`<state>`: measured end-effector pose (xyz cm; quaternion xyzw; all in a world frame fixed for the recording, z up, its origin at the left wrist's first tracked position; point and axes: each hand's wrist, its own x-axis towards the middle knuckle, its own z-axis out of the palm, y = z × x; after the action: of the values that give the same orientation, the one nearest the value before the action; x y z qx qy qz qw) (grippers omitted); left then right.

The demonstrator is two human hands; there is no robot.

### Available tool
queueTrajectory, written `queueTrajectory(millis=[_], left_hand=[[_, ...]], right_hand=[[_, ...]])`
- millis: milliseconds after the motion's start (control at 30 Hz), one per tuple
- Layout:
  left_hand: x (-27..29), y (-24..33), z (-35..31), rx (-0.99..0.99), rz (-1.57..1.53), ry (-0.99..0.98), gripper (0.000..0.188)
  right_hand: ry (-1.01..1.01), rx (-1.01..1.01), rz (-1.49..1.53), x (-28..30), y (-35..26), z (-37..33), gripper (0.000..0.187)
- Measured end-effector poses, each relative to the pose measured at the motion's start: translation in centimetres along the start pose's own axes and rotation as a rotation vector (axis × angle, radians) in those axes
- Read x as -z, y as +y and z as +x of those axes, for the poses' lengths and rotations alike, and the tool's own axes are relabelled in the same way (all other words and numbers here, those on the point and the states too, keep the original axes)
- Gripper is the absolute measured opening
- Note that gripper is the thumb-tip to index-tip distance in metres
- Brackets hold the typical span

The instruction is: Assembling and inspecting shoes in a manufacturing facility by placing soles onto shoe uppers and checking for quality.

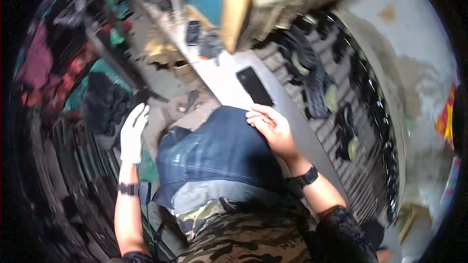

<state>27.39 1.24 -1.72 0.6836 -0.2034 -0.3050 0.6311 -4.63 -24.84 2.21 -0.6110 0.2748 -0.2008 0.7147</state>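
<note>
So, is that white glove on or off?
On: the glove covers the left fingers, and the bare forearm shows below its cuff. The right fingers wear none.

head view: left fisheye, worn on the head | faces: steeply down past camouflage top (234, 234) onto jeans (219, 146) | range: close above left hand (132, 139), right hand (274, 129)

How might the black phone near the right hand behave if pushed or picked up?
The black phone is probably stiff, judging by its straight-edged slab shape. Lying flat on the pale surface, it would likely slide rather than roll or tip. It looks small beside the hand, so it should be fairly light.
</note>
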Motion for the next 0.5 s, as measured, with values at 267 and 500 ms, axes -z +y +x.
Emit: queueTrajectory(millis=[267,500], left_hand=[[-9.6,4.7,-9.4,-0.022,0.102,-0.161,0.04],[-11.5,3.9,-12.8,-0.065,0.13,-0.047,0.037]], right_hand=[[0.652,0.305,-0.588,22.0,-0.8,-6.1,0.036],[0.638,-0.461,-0.495,41.0,3.9,-21.0,0.091]])
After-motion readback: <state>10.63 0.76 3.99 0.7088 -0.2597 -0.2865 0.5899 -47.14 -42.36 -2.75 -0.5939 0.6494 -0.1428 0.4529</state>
